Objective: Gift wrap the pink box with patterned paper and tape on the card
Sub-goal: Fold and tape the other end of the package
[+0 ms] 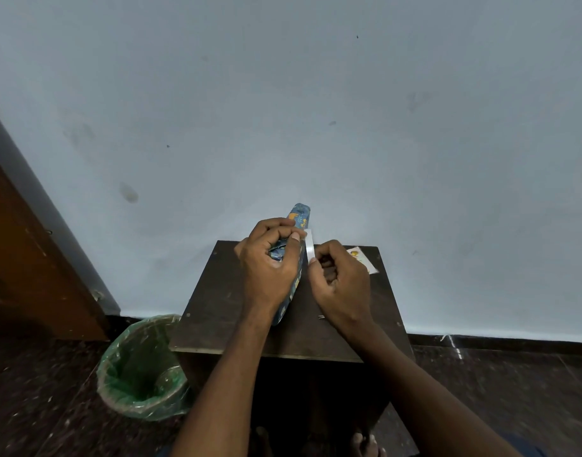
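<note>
The box wrapped in blue patterned paper [301, 216] stands tilted on edge on the small dark table [223, 311]. My left hand [269, 262] grips it round the middle, the thumb pressing near the upper end of a strip of clear tape [310, 245]. My right hand [340, 285] pinches the lower end of that strip just to the right of the box. The card [360, 257] lies flat at the table's back right, partly hidden behind my right hand. No pink of the box shows.
A bin lined with a green plastic bag [141, 367] stands on the floor left of the table. A pale blue wall rises directly behind. A brown wooden door [29, 258] is at the far left. The floor is dark stone.
</note>
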